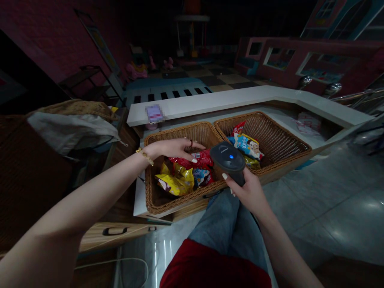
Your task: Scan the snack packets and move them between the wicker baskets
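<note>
My right hand is wrapped round the grip of a dark barcode scanner with a small blue light on its head, held over the front edge between two wicker baskets. My left hand reaches into the left basket, fingers stretched out and resting on a red snack packet. Yellow packets and a few others lie beneath it in that basket. The right basket holds a blue-and-white packet and a couple more.
Both baskets sit on a low shelf behind a white counter. A cloth-covered pile lies at the left. My knee in jeans is below the baskets. A shiny tiled floor spreads to the right.
</note>
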